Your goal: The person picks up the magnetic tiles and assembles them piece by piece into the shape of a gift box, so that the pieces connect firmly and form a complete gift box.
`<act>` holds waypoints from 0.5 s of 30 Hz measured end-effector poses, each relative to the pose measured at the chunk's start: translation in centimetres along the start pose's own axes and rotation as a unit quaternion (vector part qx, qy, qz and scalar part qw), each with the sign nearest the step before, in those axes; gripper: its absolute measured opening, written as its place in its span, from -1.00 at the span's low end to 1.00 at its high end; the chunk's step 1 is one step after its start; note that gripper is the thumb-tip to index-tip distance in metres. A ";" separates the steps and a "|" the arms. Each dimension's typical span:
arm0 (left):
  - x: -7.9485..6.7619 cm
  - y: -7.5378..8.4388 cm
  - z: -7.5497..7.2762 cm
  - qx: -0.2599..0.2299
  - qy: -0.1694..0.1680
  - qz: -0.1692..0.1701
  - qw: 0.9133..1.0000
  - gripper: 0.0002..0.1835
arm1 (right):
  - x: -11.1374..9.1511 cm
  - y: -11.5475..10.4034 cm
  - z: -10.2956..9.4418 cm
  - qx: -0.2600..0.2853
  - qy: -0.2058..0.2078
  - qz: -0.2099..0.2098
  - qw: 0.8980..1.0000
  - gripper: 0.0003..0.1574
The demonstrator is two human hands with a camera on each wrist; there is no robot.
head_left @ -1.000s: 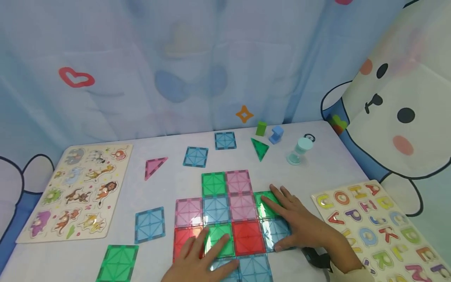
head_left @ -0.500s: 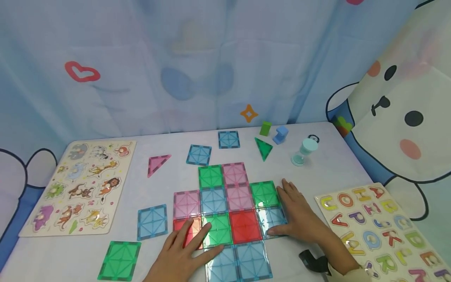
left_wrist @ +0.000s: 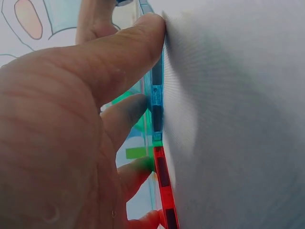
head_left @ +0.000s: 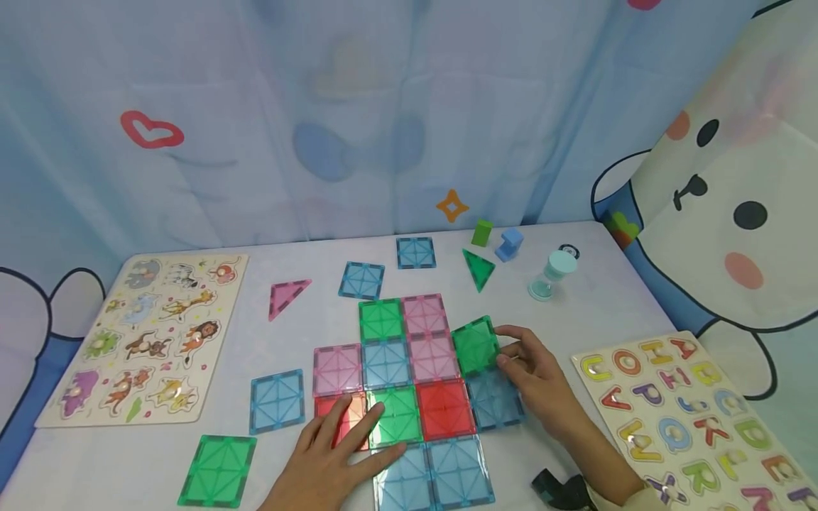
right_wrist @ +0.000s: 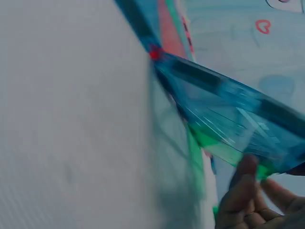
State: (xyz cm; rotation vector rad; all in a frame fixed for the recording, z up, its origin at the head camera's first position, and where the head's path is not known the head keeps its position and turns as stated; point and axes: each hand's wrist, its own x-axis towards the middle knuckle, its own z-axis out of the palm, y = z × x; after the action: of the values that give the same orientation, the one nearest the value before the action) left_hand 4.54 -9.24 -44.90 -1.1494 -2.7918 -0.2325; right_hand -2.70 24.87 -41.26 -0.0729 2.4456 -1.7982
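Pinched the green tile (head_left: 476, 345) by its outer edge in the right hand (head_left: 535, 370), tilted up off the worktop (head_left: 287, 472) with the adjoining blue tile (head_left: 495, 401), at the right side of the tile patchwork (head_left: 447, 410). Rested the left hand (head_left: 324, 454), fingers spread loose, on the left red tile (head_left: 356, 413) and front blue tile (head_left: 407, 481).

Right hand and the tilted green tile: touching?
Touching. The head view shows the right hand pinching the tilted green tile by its right edge.

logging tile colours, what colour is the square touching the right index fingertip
Green. The square shows best in the head view.
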 end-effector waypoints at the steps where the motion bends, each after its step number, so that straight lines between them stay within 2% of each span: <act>1: 0.0 0.0 0.0 -0.002 -0.002 -0.001 1.000 -0.09 | 0.0 -0.1 0.3 0.013 -0.002 -0.003 1.000 -0.50; 4: 0.1 0.0 -0.1 -0.004 -0.008 -0.003 1.000 -0.08 | 0.2 -0.3 1.4 0.034 -0.004 0.008 0.999 -0.51; 10: 0.4 0.0 -0.7 -0.009 -0.030 -0.006 1.000 -0.08 | 0.5 -0.1 3.4 0.061 -0.042 0.036 0.997 -0.54; 13: 1.1 -0.4 -1.8 -0.023 -0.055 0.003 0.998 -0.17 | 0.6 0.2 3.7 0.075 -0.043 0.038 0.996 -0.55; 15: 2.2 -1.1 -2.9 -0.052 -0.077 -0.003 0.996 -0.22 | 0.6 0.3 3.8 0.076 -0.042 0.035 0.996 -0.54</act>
State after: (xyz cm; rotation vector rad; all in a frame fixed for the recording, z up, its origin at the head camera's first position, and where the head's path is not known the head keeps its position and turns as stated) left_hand 2.35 -9.02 -41.84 -1.2325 -2.9485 -0.3041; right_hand -2.83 21.29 -42.73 -0.0473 2.2184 -1.9041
